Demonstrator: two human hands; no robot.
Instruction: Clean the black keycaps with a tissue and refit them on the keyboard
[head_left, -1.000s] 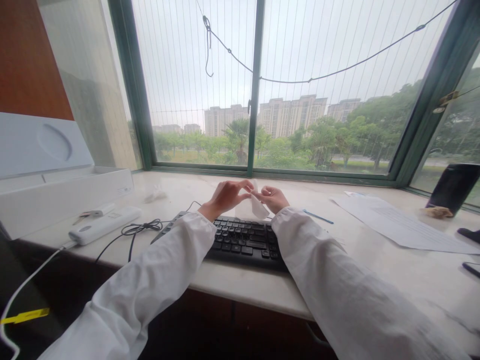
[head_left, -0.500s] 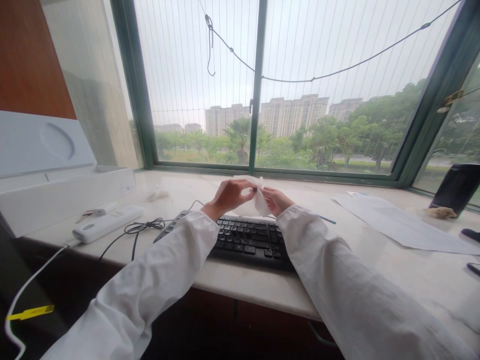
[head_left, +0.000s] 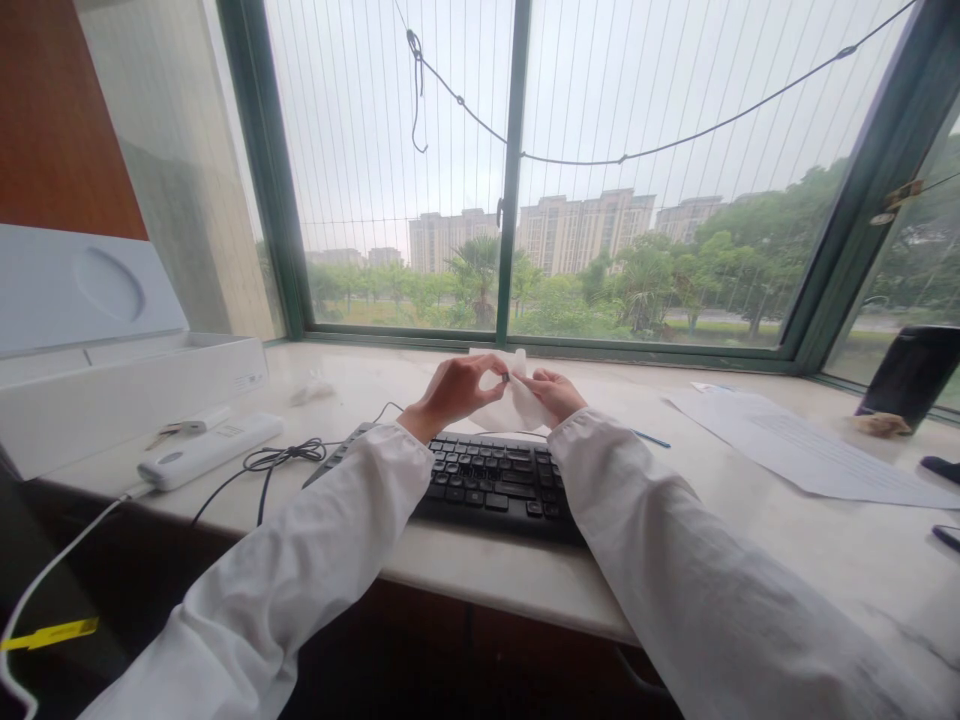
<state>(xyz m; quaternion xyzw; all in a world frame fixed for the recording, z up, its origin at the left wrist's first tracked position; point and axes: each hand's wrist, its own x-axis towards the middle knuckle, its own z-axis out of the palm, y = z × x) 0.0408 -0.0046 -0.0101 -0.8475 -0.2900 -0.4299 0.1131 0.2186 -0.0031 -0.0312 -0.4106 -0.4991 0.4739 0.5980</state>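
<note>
My left hand point(head_left: 459, 390) is closed in a pinch on a small black piece that looks like a keycap point(head_left: 505, 377), held over the back of the keyboard. Opposite it, my right hand point(head_left: 556, 394) grips a thin white tissue point(head_left: 527, 402), its fingers folded round it. The tissue touches the keycap between the two hands. Below them lies the black keyboard point(head_left: 495, 500); near its middle, some keys look to be off, with small sockets showing. Both forearms, in white sleeves, partly cover the keyboard's ends.
To the left are a white power strip point(head_left: 214, 450), a bundled black cable point(head_left: 285, 455), keys point(head_left: 184, 428) and an open white box point(head_left: 135, 385). Printed sheets point(head_left: 795, 440), a blue pen point(head_left: 652, 438) and a dark phone-like object point(head_left: 911, 375) are on the right. A window point(head_left: 510, 335) stands behind.
Both hands stay over the keyboard with small finger movements. The tissue has shifted and spread a little between them, and the view has moved slightly.
</note>
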